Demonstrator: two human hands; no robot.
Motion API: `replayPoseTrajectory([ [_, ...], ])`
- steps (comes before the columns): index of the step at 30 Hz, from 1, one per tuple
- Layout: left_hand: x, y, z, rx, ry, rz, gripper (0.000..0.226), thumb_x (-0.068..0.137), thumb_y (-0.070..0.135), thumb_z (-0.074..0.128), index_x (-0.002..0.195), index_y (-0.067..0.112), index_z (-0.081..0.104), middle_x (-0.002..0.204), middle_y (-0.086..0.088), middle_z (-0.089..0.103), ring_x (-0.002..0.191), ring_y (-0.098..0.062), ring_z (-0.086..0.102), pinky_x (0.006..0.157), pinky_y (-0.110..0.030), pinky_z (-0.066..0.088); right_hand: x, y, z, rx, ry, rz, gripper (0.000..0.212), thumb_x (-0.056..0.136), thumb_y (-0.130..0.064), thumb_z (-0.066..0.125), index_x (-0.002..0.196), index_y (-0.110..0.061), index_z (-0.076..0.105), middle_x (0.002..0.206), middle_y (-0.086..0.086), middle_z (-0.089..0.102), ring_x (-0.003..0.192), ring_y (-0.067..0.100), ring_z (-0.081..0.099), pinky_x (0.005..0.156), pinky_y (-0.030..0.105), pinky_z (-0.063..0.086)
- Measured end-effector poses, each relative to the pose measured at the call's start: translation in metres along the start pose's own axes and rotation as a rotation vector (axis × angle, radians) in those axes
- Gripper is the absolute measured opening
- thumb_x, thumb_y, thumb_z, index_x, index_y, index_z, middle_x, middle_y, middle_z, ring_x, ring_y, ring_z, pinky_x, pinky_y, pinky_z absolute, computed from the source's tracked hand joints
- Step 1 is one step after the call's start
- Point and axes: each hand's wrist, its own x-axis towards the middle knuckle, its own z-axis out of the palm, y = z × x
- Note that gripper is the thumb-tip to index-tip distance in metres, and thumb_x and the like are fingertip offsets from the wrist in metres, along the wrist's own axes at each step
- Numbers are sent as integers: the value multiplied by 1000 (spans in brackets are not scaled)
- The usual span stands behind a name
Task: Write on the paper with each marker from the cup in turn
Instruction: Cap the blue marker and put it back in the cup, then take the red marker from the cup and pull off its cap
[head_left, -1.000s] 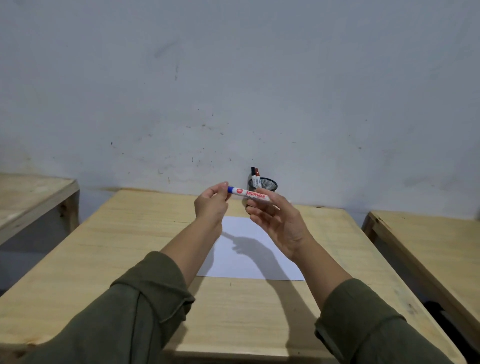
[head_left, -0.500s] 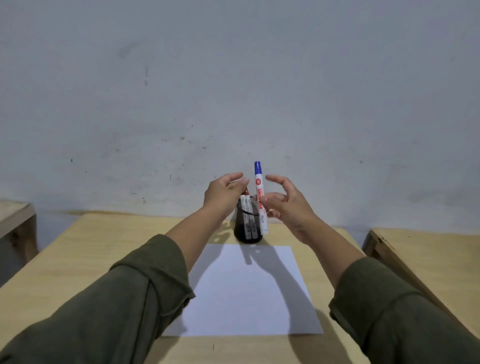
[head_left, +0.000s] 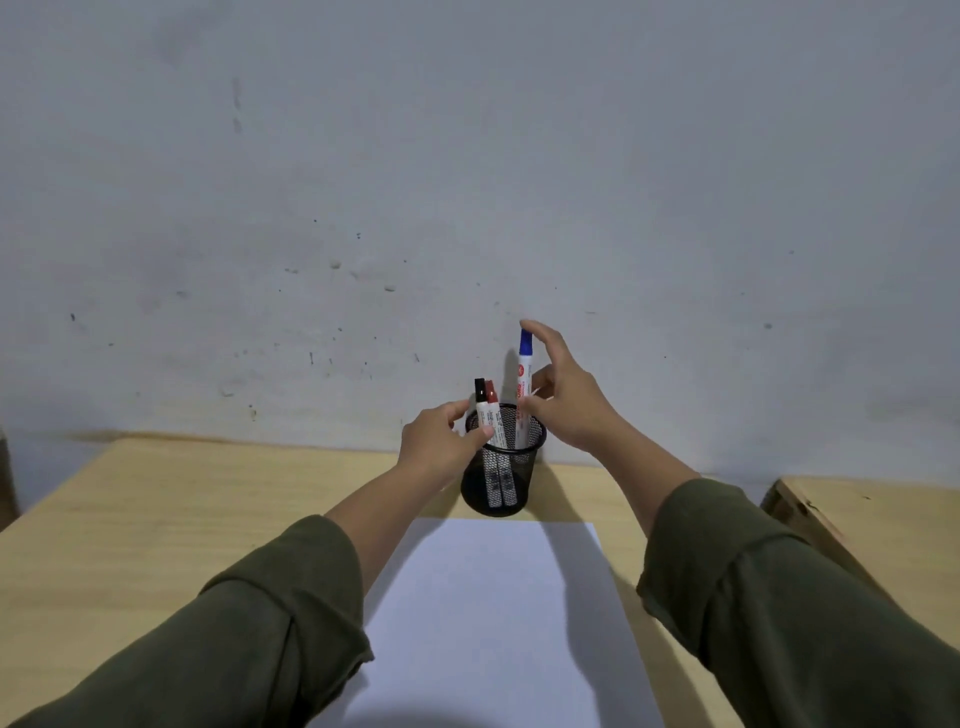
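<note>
My right hand pinches blue marker, its lower end inside mesh cup; left hand, fingers loose, steadies cup rim. I'd lower vertically, release w/o tipping. Paper lies below both wrists.

I saw the cup on the table behind the paper, three markers in it, hands flanking it.
</note>
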Motion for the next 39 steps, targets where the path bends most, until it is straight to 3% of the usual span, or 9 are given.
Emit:
replayPoseTrajectory([
  [7,6,-10,4,-28,-6,-2,47,85,30,64,130,20,56,132,-3,60,123,-16,54,95,-22,37,-2,19,14,-81,-54,12,72,75,0,66,132,-31,36,71,0,55,67,15,56,59,24,45],
  [11,8,-12,6,-46,5,-12,46,84,29,65,129,20,57,131,-2,61,122,-16,55,95,-22,37,5,24,19,-153,-57,-11,62,73,-2,69,126,-24,45,90,7,58,72,17,54,57,21,43],
  [15,9,-14,6,-67,2,-14,47,84,29,66,129,19,57,131,-3,61,123,-16,54,96,-22,36,12,27,24,-268,-46,-69,63,74,-10,71,130,-25,46,107,7,49,92,20,55,73,28,43],
  [22,11,-16,6,-64,3,-16,49,83,30,67,129,20,56,131,-4,61,123,-16,54,98,-23,37,14,26,29,-390,-33,-77,56,81,-22,65,134,-30,47,102,1,36,91,24,53,70,30,43],
  [26,12,-16,8,-75,12,-26,51,82,32,67,130,18,56,132,-4,61,123,-15,54,99,-23,37,9,24,26,-265,13,-60,46,80,-21,62,124,-28,53,101,1,39,86,18,50,71,27,39],
  [30,11,-18,9,-80,24,-30,53,81,33,68,130,17,56,132,-4,60,124,-15,54,99,-22,37,-1,23,28,-89,57,-27,34,80,-24,65,111,-31,53,93,5,58,77,16,54,66,27,41],
  [34,8,-18,8,-66,48,-22,53,81,34,68,129,16,56,132,-3,60,125,-15,53,102,-25,36,-8,19,31,22,84,13,38,82,-13,64,113,-26,45,89,6,66,81,22,61,65,26,46],
  [37,4,-14,3,-55,110,-11,51,82,38,65,128,18,57,132,-1,60,125,-16,52,105,-28,36,-6,9,25,175,195,34,43,82,-8,63,113,-28,41,92,9,67,79,15,64,63,14,45],
  [39,2,-7,-3,-91,152,14,47,84,38,63,126,19,59,131,1,61,124,-15,53,104,-28,37,-5,-2,15,286,289,16,45,83,-7,63,111,-31,39,98,9,66,80,15,67,68,15,49],
])
